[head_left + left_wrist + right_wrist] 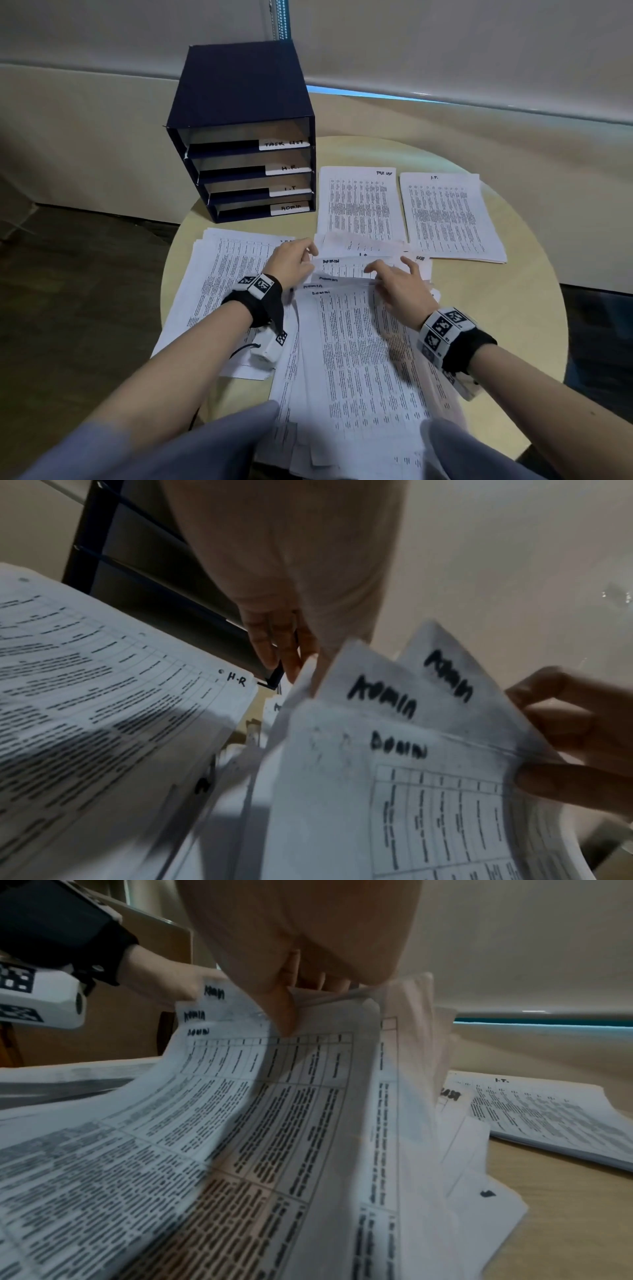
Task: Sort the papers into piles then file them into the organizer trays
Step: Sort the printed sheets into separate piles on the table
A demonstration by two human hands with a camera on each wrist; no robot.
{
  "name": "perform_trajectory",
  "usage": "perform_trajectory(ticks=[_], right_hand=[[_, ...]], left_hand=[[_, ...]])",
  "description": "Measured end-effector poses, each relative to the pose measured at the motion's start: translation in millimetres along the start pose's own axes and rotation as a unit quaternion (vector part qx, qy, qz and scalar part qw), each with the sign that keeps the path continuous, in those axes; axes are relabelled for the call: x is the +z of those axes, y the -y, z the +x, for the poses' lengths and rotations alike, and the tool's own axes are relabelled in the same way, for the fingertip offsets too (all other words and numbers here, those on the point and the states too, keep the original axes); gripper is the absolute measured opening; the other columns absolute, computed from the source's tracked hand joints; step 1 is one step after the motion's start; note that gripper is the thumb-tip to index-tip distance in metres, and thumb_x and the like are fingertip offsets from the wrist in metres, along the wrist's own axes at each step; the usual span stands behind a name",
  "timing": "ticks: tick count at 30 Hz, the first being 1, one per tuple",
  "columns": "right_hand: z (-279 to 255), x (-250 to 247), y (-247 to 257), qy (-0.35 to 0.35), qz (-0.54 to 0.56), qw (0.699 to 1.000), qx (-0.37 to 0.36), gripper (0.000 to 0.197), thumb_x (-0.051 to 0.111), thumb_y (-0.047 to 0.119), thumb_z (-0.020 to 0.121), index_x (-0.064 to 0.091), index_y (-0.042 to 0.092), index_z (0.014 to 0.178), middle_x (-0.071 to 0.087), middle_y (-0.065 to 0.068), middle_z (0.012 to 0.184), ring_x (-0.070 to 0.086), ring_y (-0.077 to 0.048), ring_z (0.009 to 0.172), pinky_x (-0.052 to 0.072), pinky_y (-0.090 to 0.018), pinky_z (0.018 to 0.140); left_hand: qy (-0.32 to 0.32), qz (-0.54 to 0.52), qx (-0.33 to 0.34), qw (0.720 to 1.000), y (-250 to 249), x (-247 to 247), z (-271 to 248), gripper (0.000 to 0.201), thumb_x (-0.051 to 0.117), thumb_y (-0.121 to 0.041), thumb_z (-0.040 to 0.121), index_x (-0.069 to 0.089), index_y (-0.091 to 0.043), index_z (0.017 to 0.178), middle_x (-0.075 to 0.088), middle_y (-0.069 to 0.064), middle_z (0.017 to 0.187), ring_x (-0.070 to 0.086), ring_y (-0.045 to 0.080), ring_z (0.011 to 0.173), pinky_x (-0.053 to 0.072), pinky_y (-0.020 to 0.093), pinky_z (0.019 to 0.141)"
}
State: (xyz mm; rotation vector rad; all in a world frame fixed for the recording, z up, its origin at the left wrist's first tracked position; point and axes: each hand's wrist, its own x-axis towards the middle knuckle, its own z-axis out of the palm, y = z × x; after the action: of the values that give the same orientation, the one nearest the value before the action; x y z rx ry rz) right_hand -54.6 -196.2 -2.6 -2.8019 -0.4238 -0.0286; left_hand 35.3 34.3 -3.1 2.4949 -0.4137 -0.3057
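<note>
A loose stack of printed sheets (pixel 359 359) lies in front of me on the round table (pixel 513 308). Several sheets marked ADMIN (pixel 387 704) are lifted at their top edge and fanned. My left hand (pixel 306 253) holds their top left corner, its fingers (pixel 274 645) behind the paper. My right hand (pixel 387 271) pinches the same top edges, thumb (pixel 286 1010) in front. Sorted piles lie around: H.R. (pixel 233 274) at left, TASK LIST (pixel 358 202) and I.T. (pixel 448 216) beyond. The navy organizer (pixel 239 102) stands at the back left.
The organizer's four trays are labelled TASK LIST (pixel 284 144), H.R. (pixel 289 168), I.T (pixel 290 189) and ADMIN (pixel 290 207), top to bottom. Bare tabletop shows at the right. The table's edge curves close behind the organizer and beside the H.R. pile.
</note>
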Motion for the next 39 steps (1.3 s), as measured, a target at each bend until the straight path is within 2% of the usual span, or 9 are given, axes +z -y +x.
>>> perform_trajectory(ticks=[5, 8, 14, 18, 22, 28, 31, 35, 39], right_hand=[[1.2, 5.1, 0.5, -0.036, -0.042, 0.998, 0.001, 0.013, 0.069, 0.01, 0.076, 0.062, 0.016, 0.085, 0.056, -0.007, 0.1, 0.055, -0.029, 0.098, 0.027, -0.057, 0.103], [1.4, 9.9, 1.8, -0.005, -0.032, 0.999, 0.0, 0.01, 0.063, 0.012, 0.082, 0.057, 0.017, 0.089, 0.056, -0.006, 0.118, 0.049, -0.026, 0.116, 0.015, -0.059, 0.109], [-7.5, 10.7, -2.4, 0.058, 0.014, 0.998, -0.003, 0.021, 0.044, 0.006, 0.092, 0.037, 0.025, 0.096, 0.053, 0.011, 0.074, 0.053, -0.013, 0.074, 0.019, -0.047, 0.111], [-19.4, 11.3, -17.6, 0.069, 0.011, 0.997, 0.018, 0.048, 0.046, 0.005, 0.089, 0.027, 0.029, 0.127, 0.066, 0.005, 0.08, 0.06, -0.014, 0.084, 0.018, -0.038, 0.109], [-25.0, 8.7, -30.5, 0.1, -0.035, 0.994, 0.03, 0.029, 0.046, 0.005, 0.087, 0.051, 0.027, 0.106, 0.061, 0.01, 0.09, 0.056, -0.013, 0.093, 0.023, -0.045, 0.108], [-18.5, 11.0, -30.2, 0.095, -0.013, 0.994, 0.048, 0.024, 0.043, 0.005, 0.09, 0.054, 0.021, 0.103, 0.057, 0.006, 0.091, 0.055, -0.017, 0.094, 0.023, -0.043, 0.106], [-12.7, 12.2, -24.6, 0.056, 0.022, 0.997, 0.036, 0.018, 0.051, 0.006, 0.087, 0.062, 0.012, 0.099, 0.055, -0.005, 0.101, 0.051, -0.026, 0.097, 0.035, -0.047, 0.094], [1.0, 9.0, -12.9, 0.088, 0.019, 0.996, 0.013, 0.028, 0.054, 0.008, 0.081, 0.063, 0.014, 0.106, 0.041, -0.003, 0.141, 0.035, -0.027, 0.128, 0.03, -0.053, 0.102], [12.3, 9.2, -2.0, 0.166, 0.032, 0.985, 0.015, 0.03, 0.051, 0.011, 0.081, 0.063, 0.02, 0.107, 0.047, 0.01, 0.135, 0.037, -0.017, 0.128, 0.014, -0.053, 0.111]], left_hand=[[0.035, -0.064, 0.06, 0.996, -6.9, -4.8, -14.7, 0.003, 0.069, -0.014, 0.086, 0.07, -0.011, 0.086, 0.061, -0.007, 0.081, 0.054, 0.005, 0.074, 0.037, 0.011, 0.068], [0.107, -0.137, 0.046, 0.984, -4.3, -3.1, -28.0, 0.005, 0.07, -0.018, 0.085, 0.067, -0.013, 0.085, 0.067, 0.0, 0.092, 0.058, 0.001, 0.073, 0.043, 0.013, 0.07], [0.066, -0.273, -0.054, 0.958, 8.8, 2.1, -30.4, 0.022, 0.047, -0.024, 0.099, 0.064, -0.011, 0.095, 0.065, 0.001, 0.094, 0.062, 0.01, 0.084, 0.048, 0.013, 0.069], [0.035, -0.033, -0.052, 0.998, 24.7, 13.7, -3.9, 0.024, 0.039, -0.016, 0.101, 0.055, -0.015, 0.119, 0.053, 0.005, 0.128, 0.05, 0.02, 0.117, 0.041, 0.038, 0.102], [0.12, 0.104, -0.02, 0.987, 15.1, 21.7, 7.8, 0.042, 0.046, -0.023, 0.095, 0.043, -0.019, 0.137, 0.041, 0.004, 0.138, 0.035, 0.022, 0.126, 0.033, 0.047, 0.107], [0.159, 0.032, -0.107, 0.981, 9.1, 30.7, 14.9, 0.043, 0.066, -0.04, 0.079, 0.05, -0.017, 0.111, 0.052, 0.001, 0.102, 0.052, 0.023, 0.102, 0.041, 0.037, 0.087], [0.167, -0.074, -0.121, 0.976, 10.6, 33.2, 0.1, 0.028, 0.07, -0.028, 0.074, 0.054, -0.014, 0.093, 0.054, 0.001, 0.09, 0.05, 0.018, 0.078, 0.039, 0.029, 0.067], [0.201, -0.101, -0.049, 0.973, -5.4, 32.1, -31.4, 0.037, 0.047, 0.003, 0.092, 0.054, -0.015, 0.124, 0.053, -0.006, 0.104, 0.055, 0.013, 0.089, 0.045, 0.022, 0.075], [0.232, -0.059, 0.01, 0.971, -13.5, 44.8, -45.1, 0.03, 0.042, -0.021, 0.101, 0.048, -0.012, 0.129, 0.055, 0.008, 0.118, 0.057, 0.025, 0.099, 0.049, 0.032, 0.086]])
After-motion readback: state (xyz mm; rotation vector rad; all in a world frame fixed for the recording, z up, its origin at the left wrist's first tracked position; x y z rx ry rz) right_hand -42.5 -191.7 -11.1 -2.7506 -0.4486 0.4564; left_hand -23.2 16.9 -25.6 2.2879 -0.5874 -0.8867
